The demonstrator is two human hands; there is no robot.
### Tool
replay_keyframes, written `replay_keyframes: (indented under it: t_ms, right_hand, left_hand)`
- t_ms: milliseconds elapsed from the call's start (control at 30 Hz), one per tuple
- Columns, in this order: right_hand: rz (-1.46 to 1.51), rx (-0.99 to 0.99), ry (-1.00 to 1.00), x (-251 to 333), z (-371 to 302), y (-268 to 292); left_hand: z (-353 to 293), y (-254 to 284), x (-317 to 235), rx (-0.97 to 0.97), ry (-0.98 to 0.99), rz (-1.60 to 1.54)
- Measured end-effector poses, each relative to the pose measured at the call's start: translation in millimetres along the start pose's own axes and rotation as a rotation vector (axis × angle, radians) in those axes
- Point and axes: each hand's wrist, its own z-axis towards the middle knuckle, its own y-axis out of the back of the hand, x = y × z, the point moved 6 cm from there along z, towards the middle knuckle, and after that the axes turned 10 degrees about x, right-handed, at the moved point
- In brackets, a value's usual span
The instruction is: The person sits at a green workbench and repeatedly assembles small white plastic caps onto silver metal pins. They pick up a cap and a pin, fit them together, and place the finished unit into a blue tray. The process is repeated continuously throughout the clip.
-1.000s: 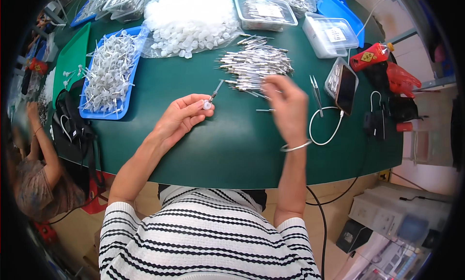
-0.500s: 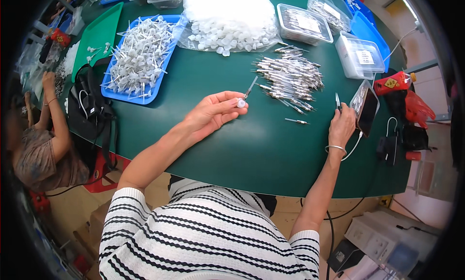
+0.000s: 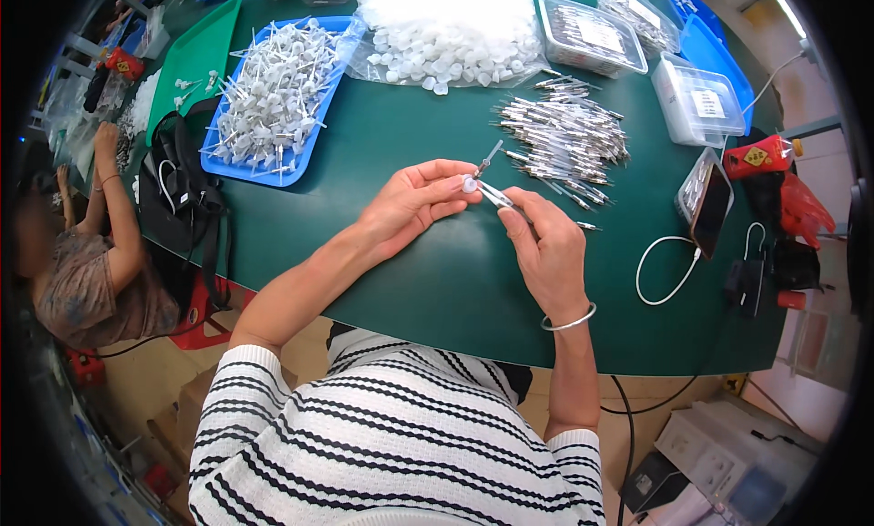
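Between the thumb and fingers of my left hand (image 3: 405, 207) is a small white plastic cap (image 3: 470, 186). A thin piece with a metal body and clear tube (image 3: 491, 156) slants up from it; I cannot tell how the two are joined. My right hand (image 3: 552, 253) grips a pair of tweezers (image 3: 495, 196), whose tips reach the cap. Just beyond lies a heap of similar metal-and-tube pieces (image 3: 564, 135), and a single piece (image 3: 590, 226) lies nearer, partly behind my right hand. Farther back, loose white caps (image 3: 446, 57) spill from a clear plastic bag.
A blue tray (image 3: 211, 165) heaped with white capped pieces stands left, near a green tray (image 3: 188, 62) and a black bag (image 3: 177, 185). Lidded clear boxes (image 3: 696, 103) stand back right. A phone (image 3: 712, 207) with a white cable leans at right. Another person (image 3: 100, 262) sits at far left.
My right hand has come left from beside the phone, bringing the tweezers to the cap in my left hand. My left hand keeps its hold. The whole view has shifted slightly.
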Motion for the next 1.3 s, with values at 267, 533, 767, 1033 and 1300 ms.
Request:
replay_keyframes:
  t_ms: [267, 533, 767, 1033, 1300]
  right_hand:
    - [-0.087, -0.012, 0.037, -1.0, 0.7, -0.9]
    - [-0.073, -0.019, 0.037, -1.9, 2.1, -2.1]
    - [-0.092, -0.029, 0.035, 0.2, 1.0, 0.1]
    - [-0.080, -0.048, 0.041, 0.0, 0.8, 0.4]
    - [-0.110, -0.072, 0.067, -0.5, 0.7, -0.5]
  left_hand:
    - [-0.6, -1.7, 0.5, -0.019, 0.013, 0.075]
    - [-0.5, -2.9, 0.3, 0.002, 0.014, 0.075]
    - [0.4, -0.6, 1.1, 0.016, 0.004, 0.065]
    - [0.2, -1.3, 1.1, 0.014, 0.007, 0.063]
    - [-0.2, -2.8, 1.2, 0.005, 0.015, 0.052]
